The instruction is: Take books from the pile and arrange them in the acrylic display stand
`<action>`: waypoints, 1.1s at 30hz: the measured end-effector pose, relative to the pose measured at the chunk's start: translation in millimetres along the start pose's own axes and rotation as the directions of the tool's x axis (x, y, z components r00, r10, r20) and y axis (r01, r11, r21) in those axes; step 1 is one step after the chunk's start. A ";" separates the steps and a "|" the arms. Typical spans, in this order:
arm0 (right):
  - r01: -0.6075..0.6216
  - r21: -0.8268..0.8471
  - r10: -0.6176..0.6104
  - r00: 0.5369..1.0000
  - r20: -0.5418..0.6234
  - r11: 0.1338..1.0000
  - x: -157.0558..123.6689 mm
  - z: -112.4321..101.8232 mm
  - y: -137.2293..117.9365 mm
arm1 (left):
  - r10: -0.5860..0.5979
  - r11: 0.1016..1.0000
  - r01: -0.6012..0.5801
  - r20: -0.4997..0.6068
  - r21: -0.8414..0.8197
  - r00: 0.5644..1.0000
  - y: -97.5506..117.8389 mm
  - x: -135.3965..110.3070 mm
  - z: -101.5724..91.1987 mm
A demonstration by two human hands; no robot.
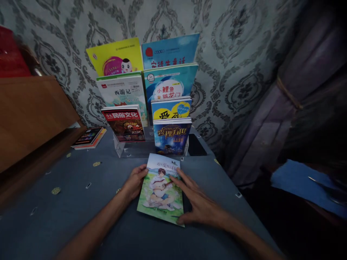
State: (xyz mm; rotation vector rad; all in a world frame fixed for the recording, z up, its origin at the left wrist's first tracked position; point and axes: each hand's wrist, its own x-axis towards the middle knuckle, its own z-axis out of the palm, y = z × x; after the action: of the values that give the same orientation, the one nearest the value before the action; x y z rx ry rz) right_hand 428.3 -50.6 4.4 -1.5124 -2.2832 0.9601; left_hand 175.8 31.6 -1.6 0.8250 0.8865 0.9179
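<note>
A thin paperback book (161, 191) with a drawn figure playing a guitar on its green and pale cover is in front of me, slightly tilted. My left hand (135, 182) grips its left edge, thumb on the cover and the other fingers partly hidden at the edge. On the right side, my right hand (196, 200) has its fingers stretched apart, with fingertips on the cover and the thumb by the lower right corner. Just beyond the book, a clear stepped stand (135, 150) holds several upright books, among them a dark blue book (172, 139) and a red book (124, 126).
A dark phone-like slab (197, 145) lies right of the stand. At the left, a small stack of books (89, 138) lies by a wooden board (35, 115). The grey-blue tablecloth (67, 213) ends at the right, near a purple curtain (260, 137). Patterned wallpaper stands behind.
</note>
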 end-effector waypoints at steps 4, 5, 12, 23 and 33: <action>0.015 0.097 0.008 0.972 -0.234 0.995 4.2 12.4 12.5 | 0.038 0.991 -0.031 0.053 -0.129 0.998 6.4 -3.1 2.7; 0.026 0.133 0.015 0.953 -0.301 0.991 5.9 14.7 15.1 | 0.054 0.988 -0.045 0.058 -0.151 0.997 7.4 -3.5 3.5; 0.192 0.523 0.053 0.907 -0.417 0.830 10.5 10.2 1.2 | 0.142 0.959 -0.133 0.021 -0.251 0.990 15.7 -10.4 9.8; 0.409 -0.084 -0.342 0.613 -0.712 0.909 -2.2 7.4 -17.9 | 0.284 0.951 -0.246 0.215 -0.187 0.934 39.6 -30.0 7.6; 0.383 -0.173 -0.382 0.577 -0.722 0.907 -4.3 9.5 -20.0 | 0.272 0.961 -0.244 0.306 -0.129 0.912 34.3 -27.7 6.2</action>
State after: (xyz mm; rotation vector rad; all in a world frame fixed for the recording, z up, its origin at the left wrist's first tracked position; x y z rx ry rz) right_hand 410.5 -63.1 10.7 -1.0291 -1.8334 0.1370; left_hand 161.8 18.1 38.5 0.9981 0.4553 1.0092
